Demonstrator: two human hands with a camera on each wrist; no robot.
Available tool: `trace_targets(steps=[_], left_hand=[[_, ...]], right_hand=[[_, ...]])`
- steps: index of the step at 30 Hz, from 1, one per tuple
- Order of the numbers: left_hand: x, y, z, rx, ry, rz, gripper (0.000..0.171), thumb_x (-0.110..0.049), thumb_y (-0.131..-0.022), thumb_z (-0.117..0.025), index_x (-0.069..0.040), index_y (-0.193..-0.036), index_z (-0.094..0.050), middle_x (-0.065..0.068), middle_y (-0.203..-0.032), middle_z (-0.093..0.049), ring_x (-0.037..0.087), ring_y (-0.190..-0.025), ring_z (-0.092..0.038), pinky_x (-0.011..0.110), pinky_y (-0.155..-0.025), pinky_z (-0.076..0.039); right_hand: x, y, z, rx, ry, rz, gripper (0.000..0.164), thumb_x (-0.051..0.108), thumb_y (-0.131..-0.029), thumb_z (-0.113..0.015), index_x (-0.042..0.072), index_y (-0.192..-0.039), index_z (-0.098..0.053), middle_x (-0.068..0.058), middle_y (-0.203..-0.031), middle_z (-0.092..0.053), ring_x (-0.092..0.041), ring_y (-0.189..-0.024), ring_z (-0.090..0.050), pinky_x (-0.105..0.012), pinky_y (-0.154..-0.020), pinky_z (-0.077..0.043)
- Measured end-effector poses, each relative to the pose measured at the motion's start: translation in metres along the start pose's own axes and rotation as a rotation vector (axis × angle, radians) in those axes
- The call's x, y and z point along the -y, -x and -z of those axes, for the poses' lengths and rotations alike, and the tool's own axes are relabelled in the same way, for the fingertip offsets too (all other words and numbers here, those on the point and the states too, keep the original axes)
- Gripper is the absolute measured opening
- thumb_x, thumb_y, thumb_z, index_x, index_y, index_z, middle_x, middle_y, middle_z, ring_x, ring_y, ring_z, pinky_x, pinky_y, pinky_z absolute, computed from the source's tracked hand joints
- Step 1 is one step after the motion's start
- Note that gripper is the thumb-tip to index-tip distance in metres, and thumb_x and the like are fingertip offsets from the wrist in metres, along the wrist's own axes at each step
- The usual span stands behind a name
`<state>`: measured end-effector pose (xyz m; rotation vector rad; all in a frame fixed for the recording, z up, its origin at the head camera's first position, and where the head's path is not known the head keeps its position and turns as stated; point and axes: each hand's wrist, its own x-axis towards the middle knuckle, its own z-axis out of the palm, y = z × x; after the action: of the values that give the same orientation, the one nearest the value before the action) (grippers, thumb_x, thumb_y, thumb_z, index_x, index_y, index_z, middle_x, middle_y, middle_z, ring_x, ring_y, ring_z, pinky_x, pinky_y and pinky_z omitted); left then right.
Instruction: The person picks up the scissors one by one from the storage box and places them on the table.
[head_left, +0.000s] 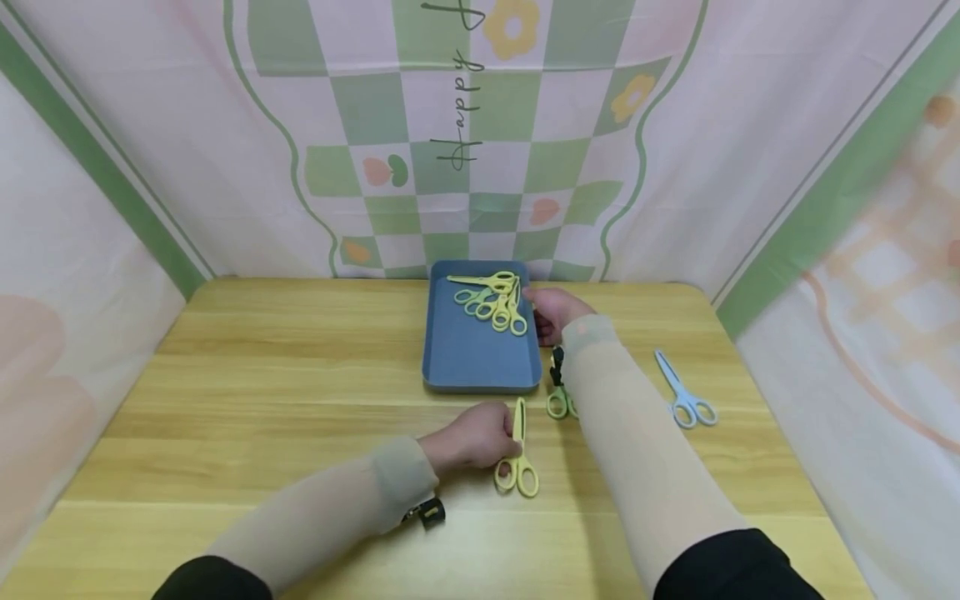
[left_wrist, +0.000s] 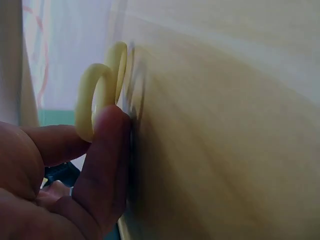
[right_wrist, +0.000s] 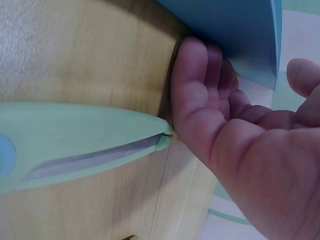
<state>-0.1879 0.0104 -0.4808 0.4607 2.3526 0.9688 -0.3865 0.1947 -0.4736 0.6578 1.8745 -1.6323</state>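
Note:
My left hand [head_left: 480, 435] pinches a pair of yellow scissors [head_left: 528, 482] near the handles, blades pointing away from me. Up close in the left wrist view, the thumb and fingers grip a handle loop [left_wrist: 85, 100] just above the table. My right hand [head_left: 561, 310] is at the right side of a blue-grey tray [head_left: 480, 360], holding its rim with fingers curled against the outer wall [right_wrist: 235, 30]. Several yellow and green scissors [head_left: 501, 310] lie in a pile at the tray's far end.
Green scissors [head_left: 557, 405] lie right of the tray, partly hidden under my right forearm; their blades [right_wrist: 85, 120] point toward the right hand. Light blue scissors [head_left: 678, 392] rest farther right on the wooden table [head_left: 300, 358]. A patterned cloth [head_left: 435, 208] hangs behind the tray.

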Motion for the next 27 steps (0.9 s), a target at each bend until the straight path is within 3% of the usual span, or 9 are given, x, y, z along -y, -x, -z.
trace_targets(steps=[4,9,14,19,22,25,27], left_hand=[[-0.003,-0.001,0.0,-0.009,-0.039,-0.007,0.014,-0.009,-0.087,-0.071,-0.008,-0.087,-0.057,0.003,-0.071,-0.061,0.015,-0.055,-0.057,0.028,-0.053,-0.047],[-0.005,-0.002,-0.001,-0.054,-0.121,-0.011,0.026,-0.011,-0.085,-0.074,-0.002,-0.099,-0.054,0.003,-0.077,-0.055,0.016,-0.062,-0.055,0.028,-0.056,-0.047],[-0.008,-0.003,-0.005,-0.055,-0.177,-0.002,0.054,-0.013,-0.087,-0.074,0.009,-0.127,-0.046,0.004,-0.075,-0.057,0.016,-0.059,-0.056,0.027,-0.055,-0.049],[-0.012,-0.004,-0.007,-0.073,-0.261,-0.019,0.075,-0.017,-0.088,-0.075,0.008,-0.145,-0.033,0.012,-0.094,-0.066,0.015,-0.067,-0.058,0.027,-0.062,-0.052],[-0.014,-0.004,-0.007,-0.089,-0.337,-0.052,0.075,-0.02,-0.089,-0.075,0.007,-0.146,-0.034,0.016,-0.102,-0.068,0.016,-0.073,-0.059,0.029,-0.07,-0.054],[-0.015,-0.003,-0.008,-0.102,-0.407,-0.091,0.071,-0.022,-0.09,-0.074,0.008,-0.144,-0.039,0.01,-0.093,-0.067,0.015,-0.071,-0.058,0.03,-0.074,-0.055],[-0.015,-0.002,-0.008,-0.109,-0.443,-0.113,0.057,-0.023,-0.091,-0.073,0.006,-0.135,-0.05,0.004,-0.083,-0.064,0.014,-0.068,-0.057,0.03,-0.071,-0.054]], right_hand=[[0.0,-0.003,0.0,0.003,0.007,-0.004,0.048,0.048,-0.103,-0.048,0.005,-0.123,-0.057,-0.014,-0.114,-0.064,-0.029,-0.098,-0.061,-0.043,-0.083,-0.053],[-0.001,-0.005,-0.001,-0.005,0.007,-0.005,0.048,0.049,-0.102,-0.049,0.005,-0.121,-0.058,-0.014,-0.112,-0.065,-0.029,-0.095,-0.061,-0.043,-0.082,-0.053],[-0.001,0.001,-0.002,-0.008,0.017,0.003,0.046,0.047,-0.103,-0.049,0.004,-0.119,-0.058,-0.014,-0.108,-0.064,-0.028,-0.094,-0.06,-0.042,-0.08,-0.053],[-0.001,0.018,-0.005,0.007,0.043,0.025,0.045,0.046,-0.104,-0.047,0.005,-0.119,-0.056,-0.012,-0.105,-0.062,-0.026,-0.094,-0.059,-0.038,-0.081,-0.052],[0.001,0.027,-0.007,0.003,0.052,0.024,0.045,0.047,-0.104,-0.046,0.006,-0.12,-0.056,-0.01,-0.107,-0.062,-0.024,-0.095,-0.059,-0.037,-0.084,-0.052],[0.001,0.027,-0.008,0.003,0.055,0.021,0.046,0.047,-0.103,-0.047,0.006,-0.123,-0.056,-0.011,-0.11,-0.062,-0.024,-0.097,-0.06,-0.039,-0.088,-0.051],[0.001,0.025,-0.008,0.003,0.056,0.018,0.048,0.048,-0.103,-0.048,0.007,-0.126,-0.055,-0.011,-0.113,-0.062,-0.025,-0.099,-0.059,-0.039,-0.089,-0.051]])
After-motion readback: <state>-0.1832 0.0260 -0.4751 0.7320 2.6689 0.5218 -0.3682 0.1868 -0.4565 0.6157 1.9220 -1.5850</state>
